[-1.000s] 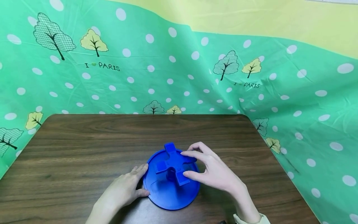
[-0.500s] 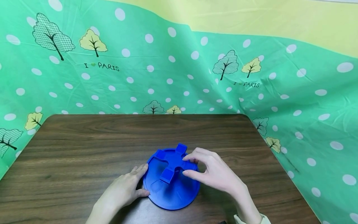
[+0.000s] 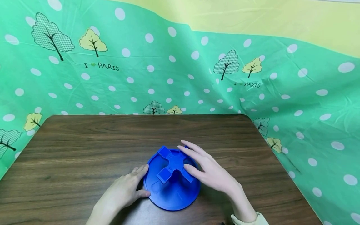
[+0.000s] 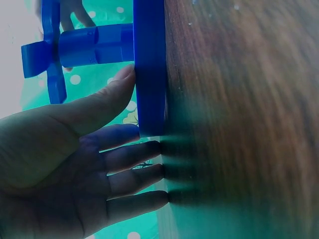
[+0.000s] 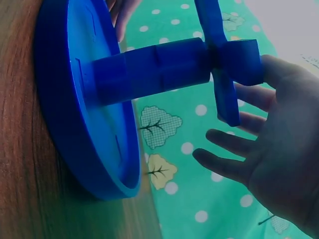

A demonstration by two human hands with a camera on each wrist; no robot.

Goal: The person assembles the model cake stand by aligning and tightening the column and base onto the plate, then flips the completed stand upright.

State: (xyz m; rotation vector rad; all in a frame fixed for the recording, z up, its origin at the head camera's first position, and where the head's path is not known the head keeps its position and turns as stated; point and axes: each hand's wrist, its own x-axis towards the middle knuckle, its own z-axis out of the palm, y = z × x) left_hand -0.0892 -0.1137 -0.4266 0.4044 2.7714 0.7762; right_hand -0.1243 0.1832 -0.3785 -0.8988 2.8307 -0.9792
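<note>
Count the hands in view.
2: the left hand against the left rim of the blue base, the right hand at the right of the blue cross-shaped top.

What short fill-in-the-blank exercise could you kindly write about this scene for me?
1. The round base and cross-shaped top are coloured ____.
2. The cross-shaped top has ____ prongs.
3. The ____ hand touches the round base.
4. The green cloth behind the table reads "I", a heart, then "____".

Missing words: blue; four; left; PARIS.
</note>
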